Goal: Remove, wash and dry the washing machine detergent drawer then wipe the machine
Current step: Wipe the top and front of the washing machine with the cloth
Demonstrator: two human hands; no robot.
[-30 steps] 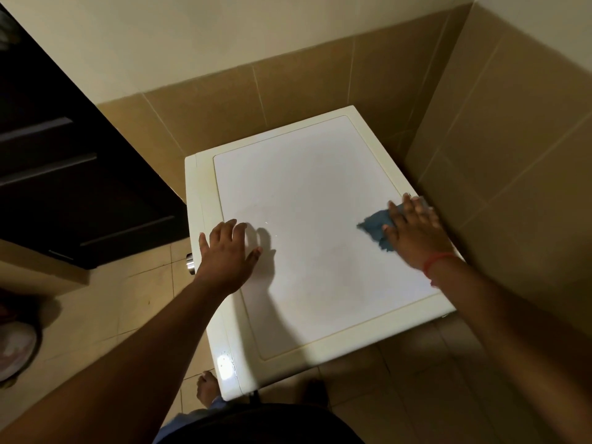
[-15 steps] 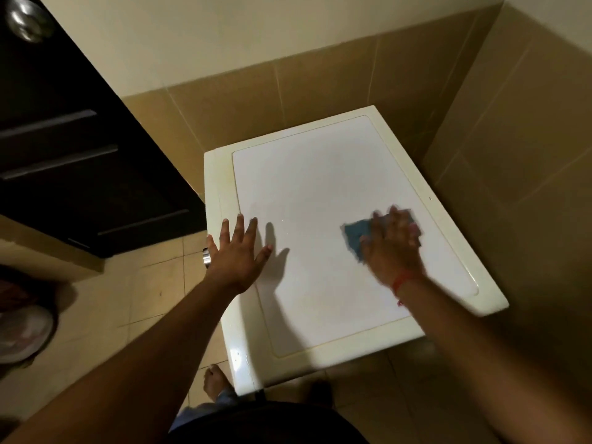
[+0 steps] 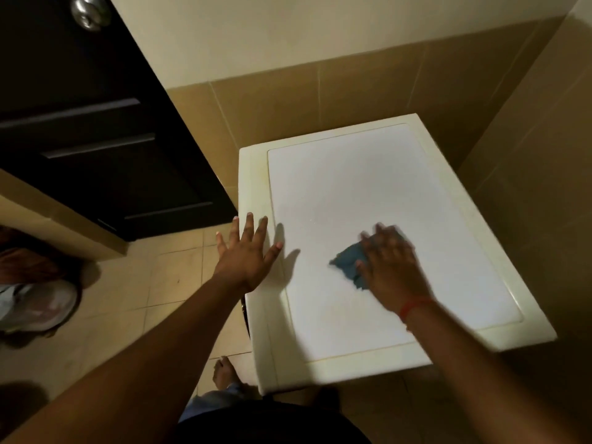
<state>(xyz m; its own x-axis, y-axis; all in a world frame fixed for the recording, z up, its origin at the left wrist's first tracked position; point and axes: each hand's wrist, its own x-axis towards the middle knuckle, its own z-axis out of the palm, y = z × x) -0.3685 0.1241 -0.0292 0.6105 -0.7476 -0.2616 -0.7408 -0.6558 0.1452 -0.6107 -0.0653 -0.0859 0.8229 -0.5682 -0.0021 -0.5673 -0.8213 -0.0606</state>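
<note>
Right hand [image 3: 392,274]: mine, laid flat with fingers straight on a crumpled blue cloth [image 3: 347,262], pressing it onto the washing machine's white top panel; the fingers are blurred.
Blue cloth: bunched under my palm, its left part sticking out past my thumb side, lying about mid-panel, nearer the front edge than the back.
Red string bracelet [image 3: 413,307]: around my right wrist.
Left hand [image 3: 245,253]: fingers spread wide and straight, palm down at the machine's left edge, fingertips reaching over the cream rim; holding nothing.
Washing machine top [image 3: 346,187]: white rectangular panel framed by a cream-yellowed rim [image 3: 253,187], back right corner tucked into the corner of the tan tiled walls [image 3: 320,100].
Detergent drawer: not in view from above.
Dark wooden door [image 3: 96,123]: left of the machine, with a round metal knob [image 3: 89,11] near the top.
Tan tiled floor [image 3: 153,283]: my bare foot [image 3: 224,374] stands just by the machine's front left corner.
Far left: something pale and rounded, too dim to identify.
</note>
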